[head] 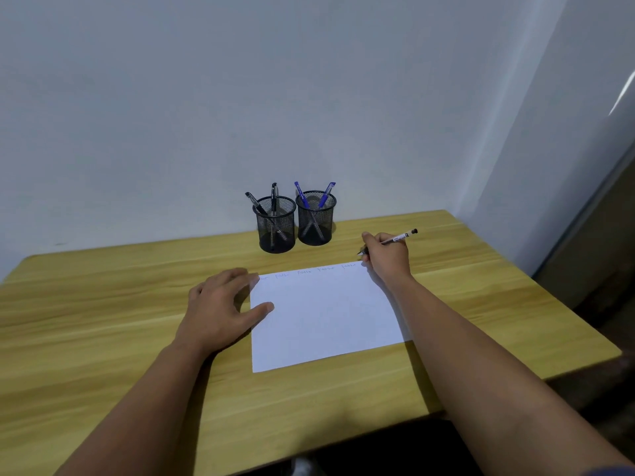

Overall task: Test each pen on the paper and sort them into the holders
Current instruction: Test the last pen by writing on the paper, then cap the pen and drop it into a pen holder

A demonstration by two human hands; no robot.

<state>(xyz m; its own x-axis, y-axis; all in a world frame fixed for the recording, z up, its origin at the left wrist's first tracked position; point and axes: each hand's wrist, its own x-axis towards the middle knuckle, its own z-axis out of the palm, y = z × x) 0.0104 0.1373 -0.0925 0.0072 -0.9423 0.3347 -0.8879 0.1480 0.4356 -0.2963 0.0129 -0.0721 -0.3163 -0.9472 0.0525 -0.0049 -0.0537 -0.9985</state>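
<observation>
A white sheet of paper (323, 314) lies on the wooden table (103, 304), with several faint written words along its far edge. My left hand (220, 304) rests flat on the paper's left edge, fingers spread. My right hand (386, 255) grips a pen (400, 237) with a black cap end, its tip just past the paper's far right corner. Two black mesh holders stand at the back: the left holder (276, 225) has two black pens, the right holder (315, 218) has two blue pens.
A pale wall rises right behind the holders, and another wall closes the right side. The table's right edge (567, 304) and near edge drop off to a dark floor.
</observation>
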